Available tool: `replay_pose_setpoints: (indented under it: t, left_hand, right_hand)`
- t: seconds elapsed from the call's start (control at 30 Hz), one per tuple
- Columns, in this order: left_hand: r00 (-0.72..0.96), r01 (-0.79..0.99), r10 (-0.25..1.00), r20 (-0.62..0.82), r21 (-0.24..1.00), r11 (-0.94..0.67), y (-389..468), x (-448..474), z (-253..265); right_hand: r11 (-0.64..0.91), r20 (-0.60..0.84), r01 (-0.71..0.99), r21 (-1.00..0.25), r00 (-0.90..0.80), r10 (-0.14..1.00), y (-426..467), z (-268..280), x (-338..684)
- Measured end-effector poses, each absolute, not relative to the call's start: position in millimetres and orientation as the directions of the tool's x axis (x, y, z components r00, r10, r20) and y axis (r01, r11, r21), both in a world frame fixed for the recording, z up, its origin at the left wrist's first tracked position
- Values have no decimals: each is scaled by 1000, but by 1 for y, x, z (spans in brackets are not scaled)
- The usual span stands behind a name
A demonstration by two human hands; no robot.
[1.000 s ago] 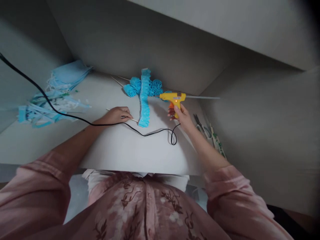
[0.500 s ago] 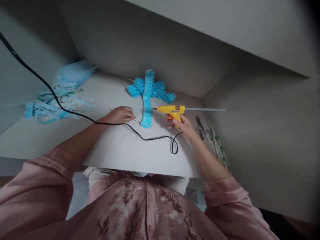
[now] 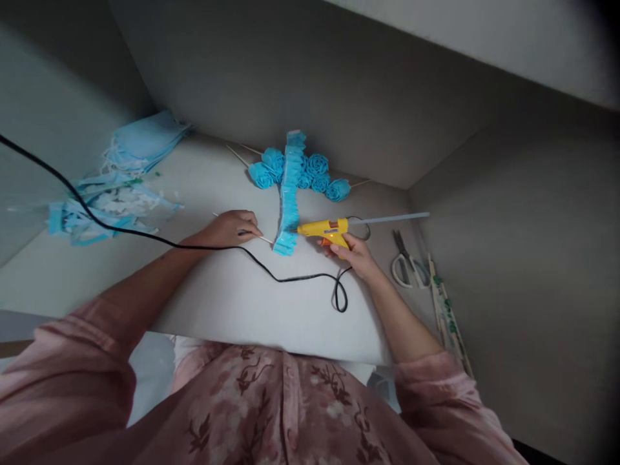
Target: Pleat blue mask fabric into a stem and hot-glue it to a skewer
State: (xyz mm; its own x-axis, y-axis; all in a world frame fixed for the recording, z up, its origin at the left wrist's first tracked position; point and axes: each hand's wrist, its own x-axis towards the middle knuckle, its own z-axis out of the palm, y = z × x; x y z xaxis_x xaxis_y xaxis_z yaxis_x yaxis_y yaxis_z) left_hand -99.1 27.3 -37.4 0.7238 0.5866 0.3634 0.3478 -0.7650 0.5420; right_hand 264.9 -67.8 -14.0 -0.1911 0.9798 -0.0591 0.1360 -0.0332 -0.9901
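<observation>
My left hand (image 3: 237, 227) pinches a thin wooden stick (image 3: 266, 240), whose tip meets the near end of a ruffled blue strip (image 3: 289, 200). The strip runs away from me, its far part lying over several blue rosettes. My right hand (image 3: 356, 253) is wrapped around the handle of a yellow glue gun (image 3: 323, 228), with fingers at its orange trigger. The nozzle points left and is at the strip, close to its near end. A long translucent glue stick (image 3: 392, 218) sticks out of the gun's back.
Blue roses (image 3: 317, 173) on sticks lie at the back wall. Blue face masks (image 3: 145, 141) and cut scraps (image 3: 113, 205) are on the left. Scissors (image 3: 407, 266) and sticks with green bits (image 3: 448, 309) lie on the right. A black cord (image 3: 213, 248) crosses my left forearm.
The glue gun in my right hand has moved left and nearer to me, from beside the strip to its near part. My left hand still holds the stick. The view has shifted slightly.
</observation>
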Motion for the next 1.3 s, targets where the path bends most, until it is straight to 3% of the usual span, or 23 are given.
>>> replay_pose_setpoints:
  t: [0.77, 0.93, 1.07, 1.3]
  left_hand:
    - [747, 385, 565, 349, 466, -797, 24, -101, -36]
    - [743, 438, 601, 294, 466, -769, 22, -101, -34]
    - [752, 397, 570, 331, 463, -792, 24, -101, -36]
    - [750, 394, 572, 331, 471, -789, 24, -101, -37]
  right_hand:
    - [170, 22, 491, -855, -291, 956, -75, -9, 264]
    - [167, 19, 491, -855, -292, 956, -76, -2, 271]
    - [158, 32, 428, -890, -287, 957, -75, 0, 272]
    - [168, 11, 480, -861, -312, 950, -74, -3, 270]
